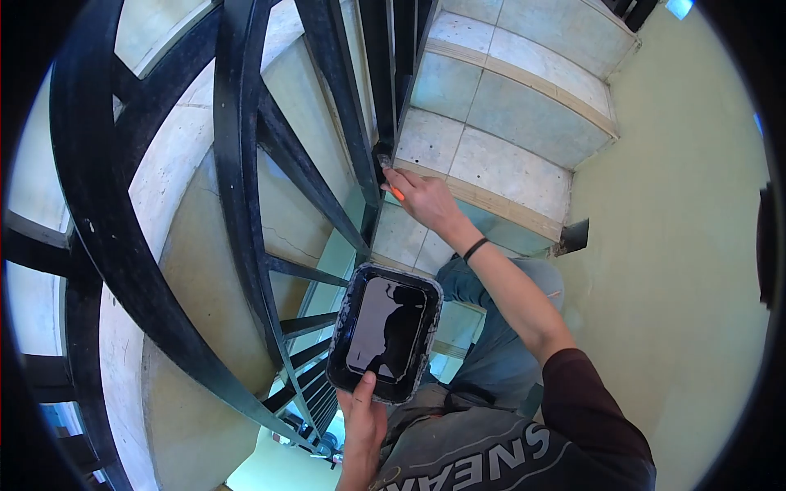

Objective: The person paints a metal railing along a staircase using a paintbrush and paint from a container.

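Note:
My left hand (pixel 364 421) grips the near edge of a black tray (pixel 336 360), its thumb over the rim. Glossy black paint (pixel 401 327) lies in the tray and reflects light; dried smears mark the rim. My right hand (pixel 422 196), with a black band on the wrist, is closed round a paintbrush (pixel 397 193) whose orange handle shows between the fingers. The brush's dark bristle end meets the black metal railing (pixel 368 106) beside the stair edge. My fingers partly hide the brush.
Tiled stairs (pixel 503 159) climb ahead, dotted with small dark spots. Curved black bars (pixel 237 147) of the railing fill the left side. A plain wall (pixel 663 270) rises on the right, with a dark square piece (pixel 575 236) low against it.

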